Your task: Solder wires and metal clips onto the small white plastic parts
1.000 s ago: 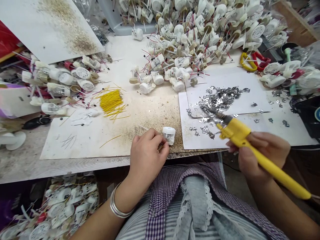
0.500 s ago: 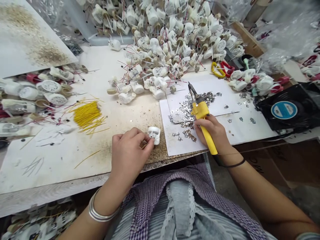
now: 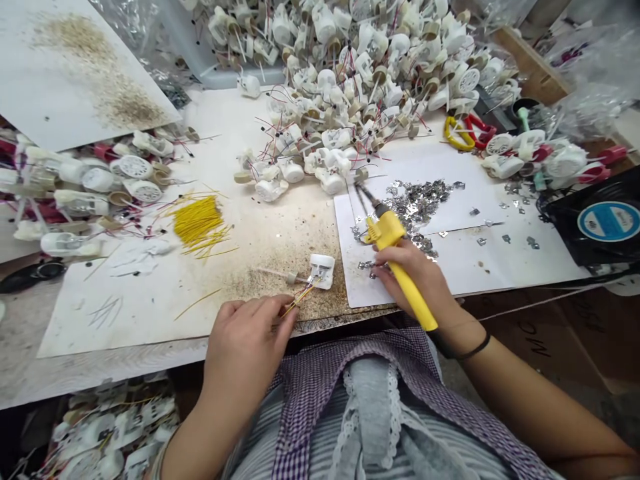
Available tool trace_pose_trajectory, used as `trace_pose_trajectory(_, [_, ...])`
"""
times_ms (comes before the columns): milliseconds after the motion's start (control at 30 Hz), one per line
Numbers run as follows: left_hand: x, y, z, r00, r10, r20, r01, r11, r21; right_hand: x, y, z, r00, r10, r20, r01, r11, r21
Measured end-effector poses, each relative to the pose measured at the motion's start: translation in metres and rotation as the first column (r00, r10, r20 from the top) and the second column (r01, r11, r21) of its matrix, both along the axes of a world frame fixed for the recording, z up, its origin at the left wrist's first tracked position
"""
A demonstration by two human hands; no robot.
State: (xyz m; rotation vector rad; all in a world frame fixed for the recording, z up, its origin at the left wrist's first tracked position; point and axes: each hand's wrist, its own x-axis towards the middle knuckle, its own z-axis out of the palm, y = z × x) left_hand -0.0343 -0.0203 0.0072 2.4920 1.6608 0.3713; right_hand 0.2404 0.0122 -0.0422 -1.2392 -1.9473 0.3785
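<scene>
My left hand (image 3: 247, 343) is closed, with thumb and forefinger pinching thin yellow and reddish wires (image 3: 306, 291). Those wires run to a small white plastic housing (image 3: 321, 265) on the scorched, speckled board. A pale stick with a tan round piece (image 3: 291, 277) lies beside the housing. In my right hand (image 3: 420, 277) is a yellow soldering gun (image 3: 406, 277), its tip pointing up and left, apart from the housing. Small silvery metal contacts (image 3: 423, 200) are scattered on white sheets behind the gun. Where the wires meet the housing, fine detail is too small to tell.
A bundle of cut yellow wires (image 3: 197, 223) lies to the left. Many white wired assemblies (image 3: 325, 87) are heaped at the back, with more at far left. Yellow-and-red handled pliers (image 3: 460, 133) and a black fan-like box (image 3: 595, 223) are on the right.
My left hand has drawn back from the housing toward me, now holding the wires farther from it. The soldering gun has shifted left and down. The view has turned slightly left.
</scene>
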Motion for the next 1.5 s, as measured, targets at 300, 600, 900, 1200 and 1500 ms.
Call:
trace_pose_trajectory(300, [0.016,0.004,0.016,0.976,-0.219,0.002,0.209,0.934,0.290,-0.009,-0.022,0.009,0.985,-0.024,-0.170,0.008,0.996,-0.091])
trace_pose_trajectory(600, [0.058,0.027,-0.018,0.958,-0.258,0.124,0.238,0.959,0.152,0.052,-0.081,0.007,0.964,-0.198,-0.176,0.169,0.971,-0.167])
trace_pose_trajectory(900, [0.067,0.050,-0.016,0.967,-0.254,-0.009,0.251,0.951,0.182,0.055,-0.090,0.012,0.997,-0.076,-0.001,0.076,0.995,-0.061])
trace_pose_trajectory(1200, [0.070,0.061,-0.012,0.895,-0.409,-0.176,0.431,0.896,0.107,0.052,-0.096,0.016,0.996,-0.071,0.051,0.072,0.997,-0.010])
trace_pose_trajectory(1500, [0.070,0.059,-0.012,0.899,-0.387,-0.203,0.416,0.901,0.123,0.046,-0.083,0.022,0.977,0.203,-0.060,-0.204,0.979,-0.019])
